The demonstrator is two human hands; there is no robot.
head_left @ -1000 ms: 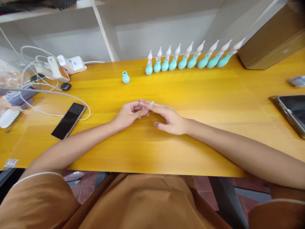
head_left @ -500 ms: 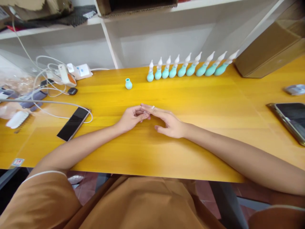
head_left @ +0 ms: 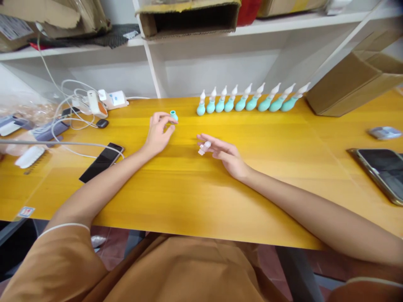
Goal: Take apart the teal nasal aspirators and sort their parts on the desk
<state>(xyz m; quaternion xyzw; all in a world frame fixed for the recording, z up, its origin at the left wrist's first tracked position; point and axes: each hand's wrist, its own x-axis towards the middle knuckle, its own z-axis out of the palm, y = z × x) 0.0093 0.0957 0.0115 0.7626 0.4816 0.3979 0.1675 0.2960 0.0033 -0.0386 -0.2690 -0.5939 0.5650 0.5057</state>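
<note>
A small teal rubber bulb (head_left: 174, 114) stands by itself on the yellow table, its round neck opening facing up. My left hand (head_left: 160, 132) is at its near left side, fingertips partly in front of it, thumb and fingers apart. Whether the fingertips touch the bulb I cannot tell. Between the fingers of my right hand (head_left: 231, 157) is a small translucent white nozzle (head_left: 204, 147), held just above the table. Farther back stands a row of several teal bulb aspirators (head_left: 231, 105), each with a white tip pointing up.
On the left lie a phone (head_left: 102, 161), tangled white cables, a power strip (head_left: 116, 100) and a white brush-like piece (head_left: 30, 156). To the right are a cardboard box (head_left: 336, 90), another phone (head_left: 382, 170) and a small plastic packet (head_left: 384, 133). A shelf (head_left: 264, 27) spans the back.
My hands have come apart. The left went forward to the lone bulb, while the right stays near the middle, now showing the white nozzle. The view has tilted up a little.
</note>
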